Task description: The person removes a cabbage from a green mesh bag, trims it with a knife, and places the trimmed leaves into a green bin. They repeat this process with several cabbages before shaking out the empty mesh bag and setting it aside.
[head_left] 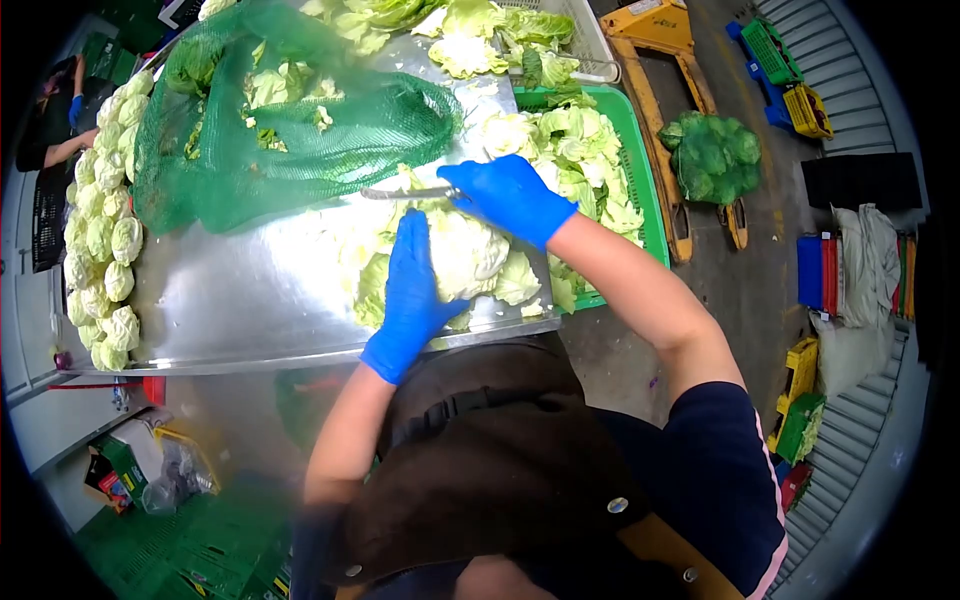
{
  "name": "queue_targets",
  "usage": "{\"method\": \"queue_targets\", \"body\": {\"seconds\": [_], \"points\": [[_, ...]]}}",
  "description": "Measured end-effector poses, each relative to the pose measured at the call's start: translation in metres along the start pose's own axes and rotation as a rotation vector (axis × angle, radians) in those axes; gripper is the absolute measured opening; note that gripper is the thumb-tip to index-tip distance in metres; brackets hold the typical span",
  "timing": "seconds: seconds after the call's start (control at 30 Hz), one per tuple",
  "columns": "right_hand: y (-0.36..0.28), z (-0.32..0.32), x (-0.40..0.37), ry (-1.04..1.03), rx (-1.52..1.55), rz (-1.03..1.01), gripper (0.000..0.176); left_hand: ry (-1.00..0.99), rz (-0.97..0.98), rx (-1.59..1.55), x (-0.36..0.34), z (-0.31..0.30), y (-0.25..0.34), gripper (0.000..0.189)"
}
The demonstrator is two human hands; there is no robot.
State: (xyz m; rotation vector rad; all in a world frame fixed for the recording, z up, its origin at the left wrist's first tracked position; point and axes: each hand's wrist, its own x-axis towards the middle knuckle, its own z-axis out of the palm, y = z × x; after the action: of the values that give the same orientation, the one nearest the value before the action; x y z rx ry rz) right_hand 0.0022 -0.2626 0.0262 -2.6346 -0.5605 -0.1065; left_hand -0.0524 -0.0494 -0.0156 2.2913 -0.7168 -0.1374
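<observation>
In a blue glove, my right hand (510, 197) is closed round the handle of a knife (405, 193), whose blade points left. Just below the blade lies a pale green lettuce head (468, 252) among loose leaves on the metal table (230, 290). My left hand (408, 295), also gloved in blue, holds the head from its left and near side, fingers stretched along it and thumb apart. Cut leaves (372, 285) lie beside the left hand. Whether the blade touches the head cannot be made out.
A green mesh bag (300, 130) lies across the table. Several trimmed heads (100, 230) line its left edge. A green crate (652, 200) of leaves stands at the right, before a yellow pallet jack (640, 45) and a full net bag (712, 158). Another person's arm (70, 148) shows at far left.
</observation>
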Motion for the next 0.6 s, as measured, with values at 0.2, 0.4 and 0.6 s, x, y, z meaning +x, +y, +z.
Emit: {"method": "queue_targets", "body": {"seconds": [0.2,0.4,0.6], "points": [[0.065,0.043,0.026,-0.093,0.187,0.314,0.035,-0.033,-0.036,0.011,-0.003,-0.004,0.003,0.124],[0.025,-0.001,-0.001,-0.033,0.495,0.253,0.068,-0.026,-0.032,-0.007,-0.001,-0.003,-0.001,0.129],[0.006,0.042,0.042,-0.173,0.129,0.013,0.021,-0.043,-0.059,0.07,-0.004,0.004,0.005,0.133]]}}
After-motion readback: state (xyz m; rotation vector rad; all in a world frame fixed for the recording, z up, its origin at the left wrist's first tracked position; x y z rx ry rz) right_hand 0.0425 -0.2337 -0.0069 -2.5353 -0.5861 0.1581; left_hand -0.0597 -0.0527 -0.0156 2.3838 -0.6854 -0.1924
